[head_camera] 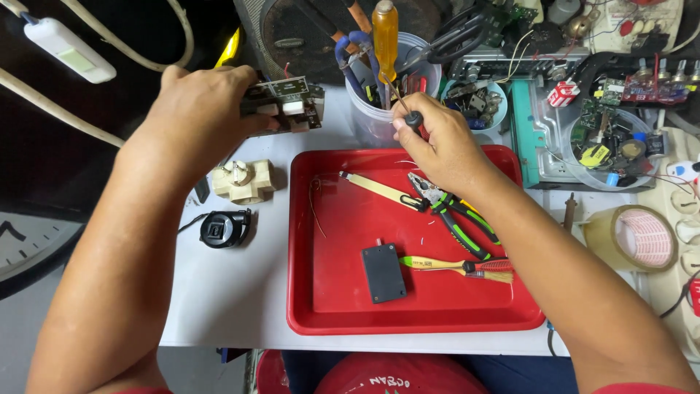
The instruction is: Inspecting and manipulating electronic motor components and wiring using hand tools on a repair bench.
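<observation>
In the head view, the left hand (pixel 200 109) is closed around a small circuit board (pixel 286 102), fingers wrapped over its left end, and holds it in the air just beyond the far left corner of the red tray (pixel 321 306). The board looks light and stiff, with boxy white and dark parts standing off its face. It is probably fragile at those parts and their solder joints, so the bare edges seem the safest place to grip, much as the hand does now.

The right hand (pixel 441 142) is curled shut, pinching a thin screwdriver (pixel 413 119) by its dark handle over the tray's far edge. That handle is narrow, hard and likely easy to roll between fingertips.

In the tray lie green-handled pliers (pixel 459 215), a small black box (pixel 383 273), a little brush (pixel 467 266) and a flat metal strip (pixel 379 188).

Left of the tray on the white table (pixel 219 306) sit a cream plug adapter (pixel 244 179) and a black round part (pixel 224 228). Behind the tray stands a clear cup of tools (pixel 379 109) with an amber-handled screwdriver in it. Right of the tray are a roll of tape (pixel 633 237) and heaps of electronic parts. The tabletop is smooth and crowded on the far and right sides.
</observation>
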